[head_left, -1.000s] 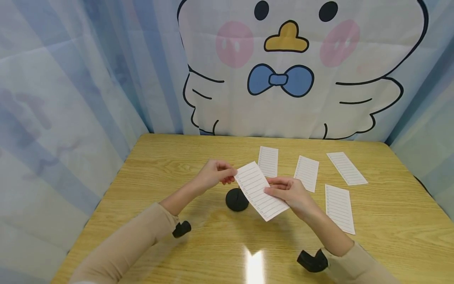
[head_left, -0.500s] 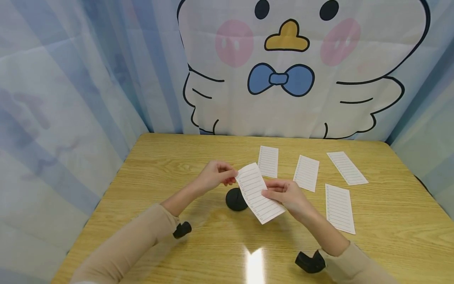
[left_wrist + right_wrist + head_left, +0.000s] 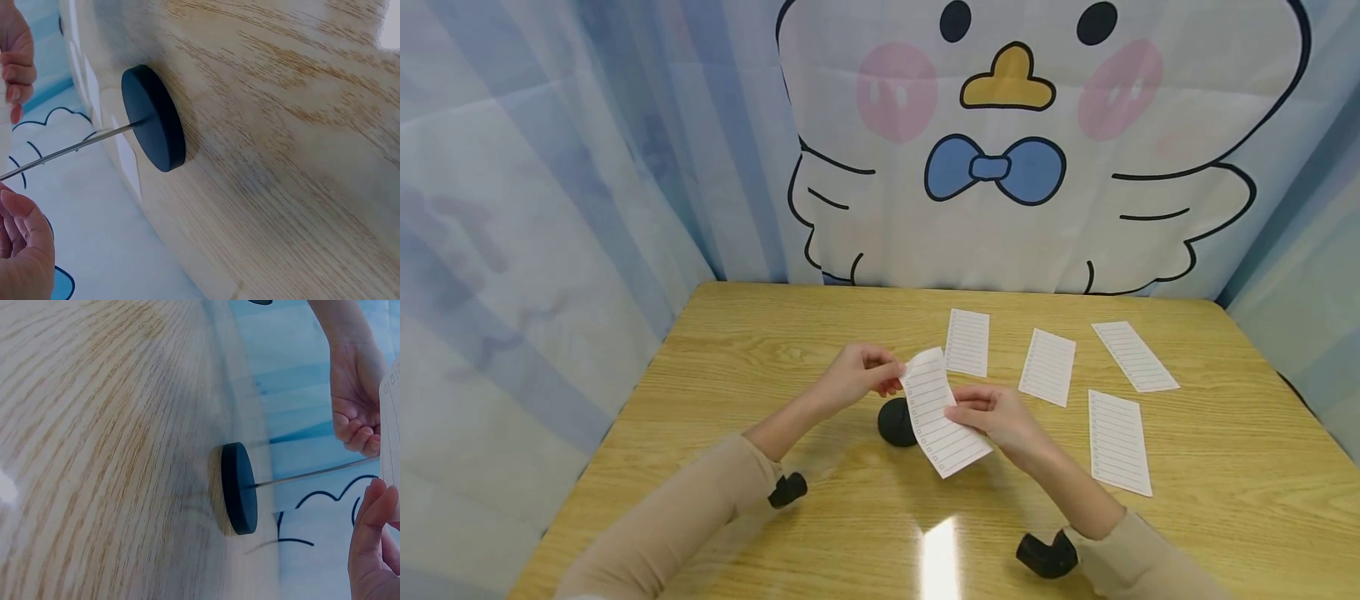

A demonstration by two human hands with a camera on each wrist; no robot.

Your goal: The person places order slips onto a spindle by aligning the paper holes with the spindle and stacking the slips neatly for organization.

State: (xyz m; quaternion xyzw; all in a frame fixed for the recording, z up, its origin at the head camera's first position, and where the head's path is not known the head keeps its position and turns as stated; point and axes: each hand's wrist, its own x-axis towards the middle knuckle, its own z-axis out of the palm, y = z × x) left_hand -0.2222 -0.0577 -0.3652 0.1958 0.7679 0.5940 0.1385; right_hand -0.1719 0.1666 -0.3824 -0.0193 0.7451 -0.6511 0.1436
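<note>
A lined white checklist sheet, slightly bowed, is held between both hands in the head view. My left hand pinches at its upper left corner with thumb and fingers. The right hand grips the sheet's right edge, thumb on top. Beneath the sheet's left side stands a holder with a round black base. From this base a thin metal rod rises towards the left fingertips in the left wrist view. The rod's upper end is hidden or out of frame, so whether fingers or paper touch it cannot be told.
Several similar lined sheets lie apart on the wooden table: one sheet behind the hands, another sheet to its right, one tilted sheet farther right and a nearer sheet. A cartoon-printed curtain hangs behind.
The right hand has moved a little left and down, swinging the sheet's lower end left and bowing it more. The left hand has barely shifted, staying at the sheet's corner.
</note>
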